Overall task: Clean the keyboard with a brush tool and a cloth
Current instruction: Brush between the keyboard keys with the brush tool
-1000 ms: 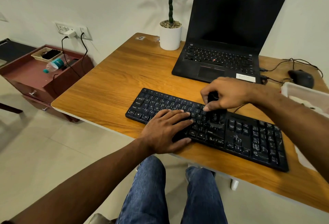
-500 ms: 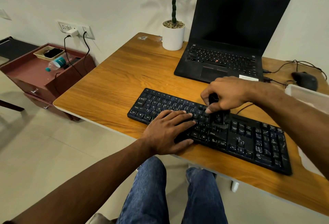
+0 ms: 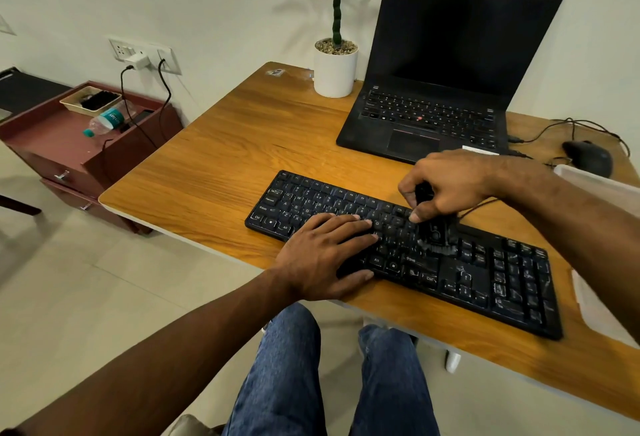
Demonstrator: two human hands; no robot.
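A black full-size keyboard (image 3: 498, 276) lies across the front of the wooden desk (image 3: 221, 165). My left hand (image 3: 325, 255) rests flat on its left-middle keys, fingers straight, thumb along the front edge. My right hand (image 3: 446, 184) grips a small black brush tool (image 3: 434, 233) from above. The brush's pale bristles touch the keys near the middle of the keyboard. Grey dust streaks show on the right-hand keys. No cloth is visible.
An open black laptop (image 3: 436, 117) stands behind the keyboard, with a white potted plant (image 3: 335, 67) to its left. A black mouse (image 3: 588, 157) and cables lie at the back right. A white tray (image 3: 595, 186) sits at the right edge. A maroon side cabinet (image 3: 69, 148) stands at left.
The brush and my right hand have stayed over the keyboard's middle, shifting slightly toward the back of the keys. My left hand has kept its place. The camera has tilted a little.
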